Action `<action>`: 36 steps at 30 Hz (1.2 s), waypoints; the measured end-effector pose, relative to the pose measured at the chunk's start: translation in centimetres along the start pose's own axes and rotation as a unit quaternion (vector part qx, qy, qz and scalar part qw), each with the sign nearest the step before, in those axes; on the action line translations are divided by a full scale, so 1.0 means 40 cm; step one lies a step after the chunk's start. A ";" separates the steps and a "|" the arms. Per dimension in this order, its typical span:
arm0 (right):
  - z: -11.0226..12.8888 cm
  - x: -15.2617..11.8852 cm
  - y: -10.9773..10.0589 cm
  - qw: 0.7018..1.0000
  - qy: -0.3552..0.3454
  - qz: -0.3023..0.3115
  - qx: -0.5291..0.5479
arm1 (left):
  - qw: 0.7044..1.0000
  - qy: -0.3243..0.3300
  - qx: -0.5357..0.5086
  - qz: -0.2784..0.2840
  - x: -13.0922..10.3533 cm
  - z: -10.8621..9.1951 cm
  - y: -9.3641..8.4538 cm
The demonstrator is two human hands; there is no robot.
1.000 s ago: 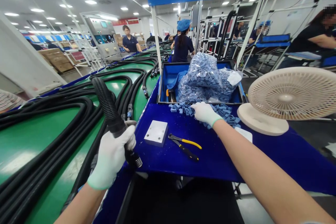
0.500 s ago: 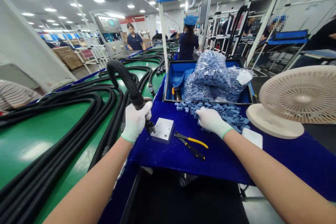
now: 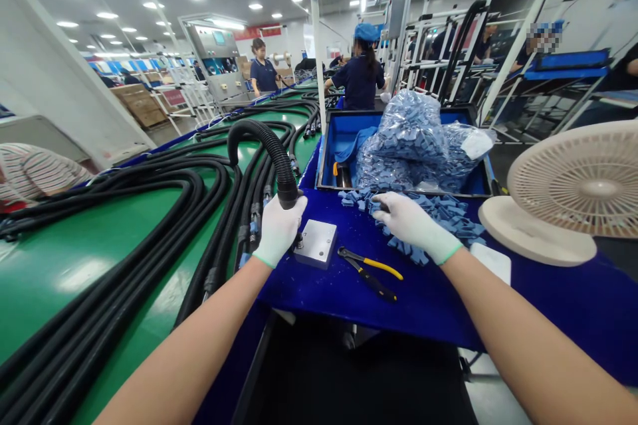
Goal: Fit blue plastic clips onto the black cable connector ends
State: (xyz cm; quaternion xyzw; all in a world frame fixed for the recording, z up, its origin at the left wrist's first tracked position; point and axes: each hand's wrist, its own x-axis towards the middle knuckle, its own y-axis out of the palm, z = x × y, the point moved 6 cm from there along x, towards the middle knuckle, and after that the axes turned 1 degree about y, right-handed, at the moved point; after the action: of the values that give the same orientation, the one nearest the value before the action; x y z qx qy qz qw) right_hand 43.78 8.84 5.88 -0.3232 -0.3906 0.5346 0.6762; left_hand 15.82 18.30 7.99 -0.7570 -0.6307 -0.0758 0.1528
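My left hand, in a white glove, is wrapped round the end of a black corrugated hose, which arches up and away to the left. The hose's lower fitting sticks out under the hand, at the left edge of a silver metal block. My right hand, also gloved, is over a pile of small blue plastic clips. Its thumb and fingertips stand a little apart with a dark gap between them; whether a clip is there is unclear. Pliers with yellow and black handles lie between the hands.
Behind the pile, a blue bin holds clear bags of clips. A beige fan stands at the right. Many black hoses lie along the green conveyor at the left. Co-workers stand farther back.
My left hand has tipped the hose more upright beside the block. The fingers of my right hand have parted slightly at the clips. The view has shifted a little to the left.
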 end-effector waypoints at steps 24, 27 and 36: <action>0.321 0.097 0.291 0.924 -0.096 0.129 0.348 | 0.998 0.002 -0.033 0.062 0.018 0.003 -0.011; 0.322 0.086 0.271 0.929 -0.096 0.137 0.331 | 0.997 0.003 -0.028 0.066 0.021 0.006 -0.013; 0.323 0.115 0.276 0.943 -0.084 0.172 0.272 | 0.997 -0.007 -0.047 0.065 0.025 0.015 -0.008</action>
State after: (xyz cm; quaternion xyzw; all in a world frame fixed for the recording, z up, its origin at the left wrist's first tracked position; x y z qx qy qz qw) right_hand 27.86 16.02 3.56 -0.1429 -0.2242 0.7538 0.6010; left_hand 15.66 19.49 7.78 -0.8030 -0.5774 -0.0898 0.1172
